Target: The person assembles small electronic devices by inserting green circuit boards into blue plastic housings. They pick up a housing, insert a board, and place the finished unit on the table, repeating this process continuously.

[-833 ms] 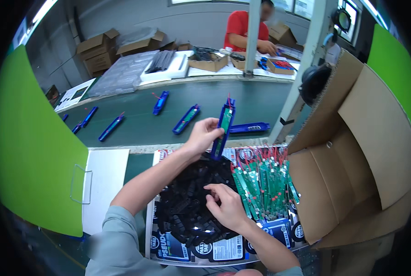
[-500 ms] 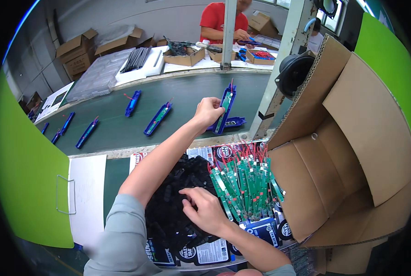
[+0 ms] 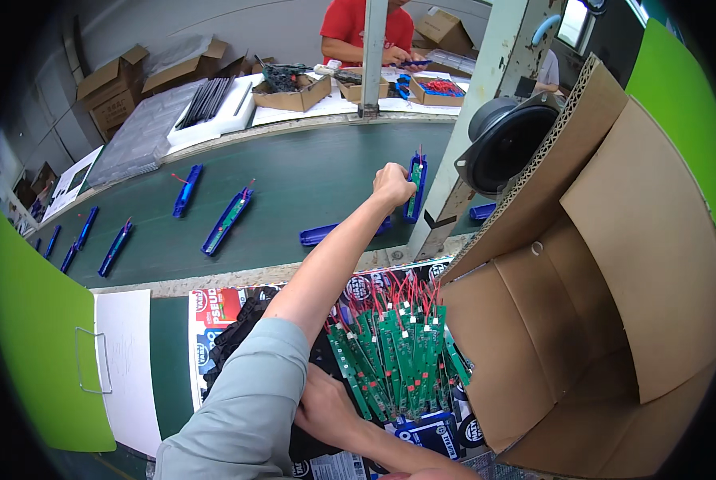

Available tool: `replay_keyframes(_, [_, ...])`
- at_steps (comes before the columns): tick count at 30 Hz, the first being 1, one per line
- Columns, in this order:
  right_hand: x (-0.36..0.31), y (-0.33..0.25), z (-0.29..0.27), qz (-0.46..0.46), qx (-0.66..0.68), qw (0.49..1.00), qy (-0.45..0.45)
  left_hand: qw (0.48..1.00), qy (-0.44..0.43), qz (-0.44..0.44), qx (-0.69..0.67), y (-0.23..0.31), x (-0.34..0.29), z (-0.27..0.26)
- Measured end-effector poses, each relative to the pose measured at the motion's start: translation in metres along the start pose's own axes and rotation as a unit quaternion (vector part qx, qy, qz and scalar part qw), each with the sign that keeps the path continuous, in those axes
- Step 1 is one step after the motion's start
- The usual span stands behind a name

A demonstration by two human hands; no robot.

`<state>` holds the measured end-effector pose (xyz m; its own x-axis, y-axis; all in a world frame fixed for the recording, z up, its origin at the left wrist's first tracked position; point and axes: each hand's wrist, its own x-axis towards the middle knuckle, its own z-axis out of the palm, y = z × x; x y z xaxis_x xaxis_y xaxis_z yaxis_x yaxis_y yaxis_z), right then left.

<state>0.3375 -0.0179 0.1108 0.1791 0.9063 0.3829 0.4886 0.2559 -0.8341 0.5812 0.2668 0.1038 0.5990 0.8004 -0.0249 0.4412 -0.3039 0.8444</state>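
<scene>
My left hand [image 3: 394, 186] reaches out over the green conveyor belt, its fingers closed around a slim blue plastic housing [image 3: 422, 210]. Inside that housing lies a green circuit board [image 3: 415, 178], with a red wire standing up at its far end. Nearer to me, my right hand [image 3: 326, 408] rests low over a pile of small black parts [image 3: 242, 328]. My left sleeve covers its fingertips, so I cannot see what they touch. Beside it spreads a heap of green circuit boards [image 3: 394, 352] with red wires. Another blue housing [image 3: 318, 235] lies on the belt, partly behind my left forearm.
More blue housings [image 3: 228, 222] lie along the belt [image 3: 302, 176] to the left. An open cardboard box [image 3: 526, 320] stands at the right, beside a metal post [image 3: 474, 144] and a round black speaker [image 3: 511, 144]. Across the belt, a person in red [image 3: 346, 36] handles parts.
My left hand has moved rightward along the belt with the housing. The other housings have shifted left in view. My right hand's fingers, visible before, are now behind my left sleeve.
</scene>
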Motion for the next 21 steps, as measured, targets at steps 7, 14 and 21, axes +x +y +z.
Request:
replay_keyframes(7, [-0.005, 0.002, -0.001, 0.028, 0.029, 0.999, -0.001, 0.997, 0.021, 0.018, 0.078, -0.01, 0.009, 0.016])
replay_keyframes(14, [0.0, 0.002, -0.001, 0.006, 0.001, 1.0, -0.001, 0.99, 0.037, 0.088, 0.105, -0.026, 0.002, -0.008])
replay_keyframes(21, [0.004, -0.001, 0.0, -0.008, 0.0, 1.0, 0.024, 0.967, -0.083, 0.177, 0.164, -0.071, -0.048, -0.108])
